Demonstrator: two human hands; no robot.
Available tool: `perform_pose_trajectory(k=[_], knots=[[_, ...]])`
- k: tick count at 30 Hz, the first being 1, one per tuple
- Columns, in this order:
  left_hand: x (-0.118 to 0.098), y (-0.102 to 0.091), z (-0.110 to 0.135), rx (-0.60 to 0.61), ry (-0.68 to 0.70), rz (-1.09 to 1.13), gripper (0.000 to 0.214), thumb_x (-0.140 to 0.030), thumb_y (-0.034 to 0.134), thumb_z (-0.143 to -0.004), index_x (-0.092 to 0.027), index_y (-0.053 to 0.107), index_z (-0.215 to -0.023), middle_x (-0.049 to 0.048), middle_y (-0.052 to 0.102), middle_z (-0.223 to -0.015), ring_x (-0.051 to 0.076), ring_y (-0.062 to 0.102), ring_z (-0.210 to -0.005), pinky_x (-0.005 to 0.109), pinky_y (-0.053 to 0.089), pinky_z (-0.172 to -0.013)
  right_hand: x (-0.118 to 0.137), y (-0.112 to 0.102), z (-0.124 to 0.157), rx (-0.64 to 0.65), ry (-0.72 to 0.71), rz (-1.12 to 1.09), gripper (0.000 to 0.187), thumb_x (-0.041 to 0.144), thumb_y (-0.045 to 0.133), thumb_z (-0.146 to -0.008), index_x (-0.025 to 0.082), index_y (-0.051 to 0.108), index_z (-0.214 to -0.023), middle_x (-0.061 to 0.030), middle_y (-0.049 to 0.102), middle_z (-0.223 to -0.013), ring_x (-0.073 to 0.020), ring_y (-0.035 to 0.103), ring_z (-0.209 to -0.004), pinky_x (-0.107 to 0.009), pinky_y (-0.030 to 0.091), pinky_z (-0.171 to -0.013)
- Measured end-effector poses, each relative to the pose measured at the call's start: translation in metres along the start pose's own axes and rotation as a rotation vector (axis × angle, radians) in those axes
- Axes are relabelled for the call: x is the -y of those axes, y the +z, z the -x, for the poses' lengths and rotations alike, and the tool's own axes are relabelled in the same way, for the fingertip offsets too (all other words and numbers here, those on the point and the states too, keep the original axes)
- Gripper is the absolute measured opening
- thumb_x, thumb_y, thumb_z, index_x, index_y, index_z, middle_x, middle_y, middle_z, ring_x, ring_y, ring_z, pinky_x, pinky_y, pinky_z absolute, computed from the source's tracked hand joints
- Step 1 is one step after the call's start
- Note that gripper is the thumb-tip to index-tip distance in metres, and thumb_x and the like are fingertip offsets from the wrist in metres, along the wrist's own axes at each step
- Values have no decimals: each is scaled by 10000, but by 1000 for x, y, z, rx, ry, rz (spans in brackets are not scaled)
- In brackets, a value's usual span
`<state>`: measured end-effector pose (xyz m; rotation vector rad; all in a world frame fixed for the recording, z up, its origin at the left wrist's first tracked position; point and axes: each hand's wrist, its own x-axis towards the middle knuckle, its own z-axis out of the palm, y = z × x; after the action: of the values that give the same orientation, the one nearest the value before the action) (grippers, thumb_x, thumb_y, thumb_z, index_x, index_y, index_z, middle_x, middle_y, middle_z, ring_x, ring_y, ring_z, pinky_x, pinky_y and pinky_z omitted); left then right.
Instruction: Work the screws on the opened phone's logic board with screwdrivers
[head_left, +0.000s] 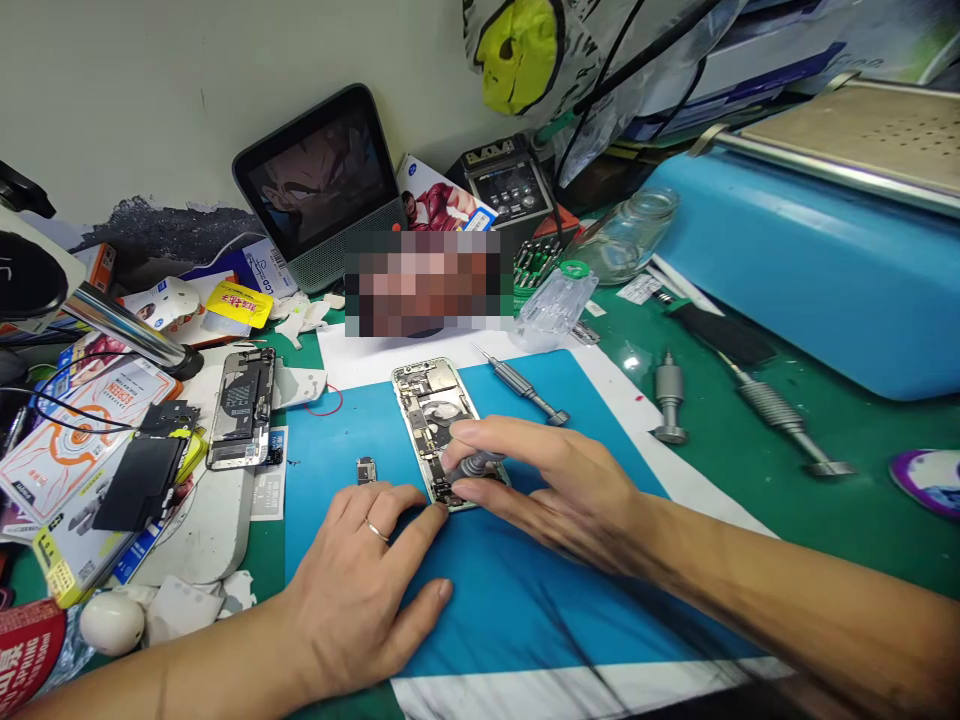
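Observation:
An opened phone (431, 405) lies back-off on a blue mat (495, 590), its boards and battery bay exposed. My right hand (555, 485) is closed in a pinch round a small grey screwdriver (471, 466) whose tip stands on the phone's lower end. My left hand (367, 585), with a ring on one finger, rests flat on the mat, its fingertips pressing the phone's bottom edge. A tiny loose part (366, 468) lies on the mat just left of the phone.
A second opened phone (241, 408) lies at the left by packaging boxes (82, 440). Spare screwdrivers (525, 388), (669, 398), (780, 415) lie beyond and right of the mat. A small screen (319, 185), a glass jar (626, 235) and a blue machine (810, 260) stand behind.

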<state>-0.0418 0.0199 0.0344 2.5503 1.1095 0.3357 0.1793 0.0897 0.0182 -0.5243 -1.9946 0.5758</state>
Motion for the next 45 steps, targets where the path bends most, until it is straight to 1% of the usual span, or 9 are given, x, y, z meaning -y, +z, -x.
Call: perform_pose_trajectory(k=[4, 8, 10, 13, 17, 23, 30, 38, 45], knots=[[0, 0, 1, -64, -9, 90, 376, -266, 543, -971, -157, 474, -1323, 136, 577, -1248, 276, 539, -1086, 454, 443, -919, 1, 0, 2, 2, 69, -77, 521, 173, 626, -931, 318, 458, -1402, -10, 729, -952, -174, 729, -784, -299, 656, -708], [0, 1, 2, -133, -127, 195, 203, -260, 540, -987, -207, 532, -1182, 74, 624, -1100, 234, 559, -950, 400, 434, -832, 3, 4, 5, -74, 143, -223, 516, 195, 636, -931, 325, 461, -1400, -1, 713, -960, -160, 721, -793, -281, 646, -703], [1, 2, 2, -147, -162, 231, 165, -275, 547, -993, -220, 551, -1149, 55, 633, -1059, 225, 559, -921, 390, 420, -821, 5, 7, 6, -114, 160, -290, 529, 180, 636, -930, 336, 456, -1402, 2, 697, -966, -154, 711, -812, -279, 638, -720], [3, 2, 2, -147, -162, 257, 142, -281, 560, -998, -228, 578, -1129, 39, 649, -1028, 216, 561, -910, 376, 396, -809, 9, 10, 6, -121, 163, -333, 544, 169, 641, -925, 345, 449, -1403, 3, 686, -969, -153, 702, -821, -274, 633, -719], [5, 2, 1, -153, -147, 270, 89, -248, 568, -1004, -238, 609, -1082, 10, 675, -994, 198, 568, -909, 360, 368, -803, 14, 11, 6, -102, 160, -323, 543, 165, 631, -933, 343, 439, -1409, 4, 679, -951, -149, 703, -824, -264, 638, -722], [5, 2, 0, -169, -117, 269, 94, -221, 566, -1008, -239, 632, -1072, -2, 685, -950, 179, 574, -880, 349, 372, -805, 15, 10, 5, -83, 173, -332, 541, 169, 622, -941, 343, 430, -1415, -11, 677, -962, -160, 709, -841, -272, 647, -706], [4, 2, -1, -199, -88, 242, 112, -219, 546, -1016, -226, 654, -1046, 6, 696, -919, 168, 592, -849, 336, 401, -783, 16, 12, 5, -84, 183, -341, 529, 198, 626, -942, 358, 439, -1410, -8, 685, -958, -164, 710, -834, -270, 641, -707], [4, 1, -2, -192, -88, 265, 108, -186, 560, -1002, -226, 654, -1036, 4, 699, -920, 172, 584, -844, 343, 404, -786, 15, 12, 4, -73, 197, -361, 547, 182, 637, -931, 360, 439, -1409, -5, 694, -963, -156, 709, -819, -254, 634, -688], [3, 1, -2, -197, -81, 230, 132, -212, 535, -1014, -220, 666, -1016, 16, 703, -903, 166, 594, -820, 333, 433, -774, 17, 10, 3, -51, 196, -344, 529, 197, 624, -941, 359, 433, -1407, -3, 709, -966, -157, 729, -825, -251, 640, -705]])
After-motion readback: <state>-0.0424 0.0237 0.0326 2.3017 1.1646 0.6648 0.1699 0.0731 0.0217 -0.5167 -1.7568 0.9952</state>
